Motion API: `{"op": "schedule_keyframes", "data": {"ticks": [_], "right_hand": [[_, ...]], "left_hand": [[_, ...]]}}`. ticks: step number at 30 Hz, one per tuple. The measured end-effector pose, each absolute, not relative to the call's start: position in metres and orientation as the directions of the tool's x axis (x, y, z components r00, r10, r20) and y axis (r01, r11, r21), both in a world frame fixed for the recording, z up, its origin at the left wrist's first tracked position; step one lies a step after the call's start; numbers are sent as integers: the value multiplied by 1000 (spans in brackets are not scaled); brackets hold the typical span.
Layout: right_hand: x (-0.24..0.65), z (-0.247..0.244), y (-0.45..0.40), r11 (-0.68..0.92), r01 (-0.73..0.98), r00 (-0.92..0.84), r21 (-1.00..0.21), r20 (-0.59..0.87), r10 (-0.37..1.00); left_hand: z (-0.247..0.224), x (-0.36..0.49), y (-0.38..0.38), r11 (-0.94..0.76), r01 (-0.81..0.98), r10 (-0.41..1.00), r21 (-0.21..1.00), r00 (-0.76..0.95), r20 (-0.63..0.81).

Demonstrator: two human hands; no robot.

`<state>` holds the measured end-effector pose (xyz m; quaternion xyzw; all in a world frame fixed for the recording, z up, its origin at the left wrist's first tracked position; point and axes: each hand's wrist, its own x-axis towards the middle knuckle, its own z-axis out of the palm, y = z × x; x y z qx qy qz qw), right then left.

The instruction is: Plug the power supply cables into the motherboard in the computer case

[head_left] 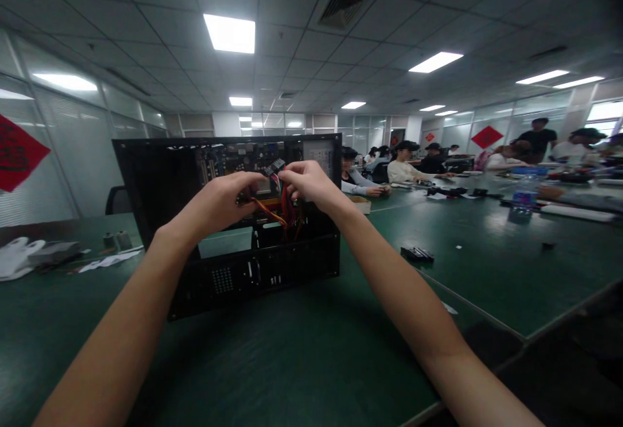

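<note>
On the green table (292, 362): a black computer case (296, 261) stands with its open side facing front, apparently to allow reach inside.
Black multi-pin connector (274, 167): raised before the motherboard (243, 152), above the bundled wires (291, 214), probably to keep its end free.
Right hand (314, 183): thumb and fingertips pinch the wires at the connector's base, forearm angled inward.
Left hand (221, 201): palm down, fingers curled beside the yellow-and-red strands; whether they grip anything cannot be told.
</note>
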<state>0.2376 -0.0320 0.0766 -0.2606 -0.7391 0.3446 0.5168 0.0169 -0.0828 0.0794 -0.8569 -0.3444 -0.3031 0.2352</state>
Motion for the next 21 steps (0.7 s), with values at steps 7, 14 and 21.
{"op": "schedule_keyframes", "data": {"ticks": [7,14,21], "right_hand": [[233,75,-37,620,-22,-339,-785,589,734],[227,71,-42,676,7,-447,-737,602,662],[232,64,-37,851,505,-341,-147,871,353]], "left_hand": [[84,15,-85,-586,797,443,-143,463,767],[76,19,-83,-485,845,342,-226,421,840],[68,15,-68,-412,823,239,-392,513,825]]}}
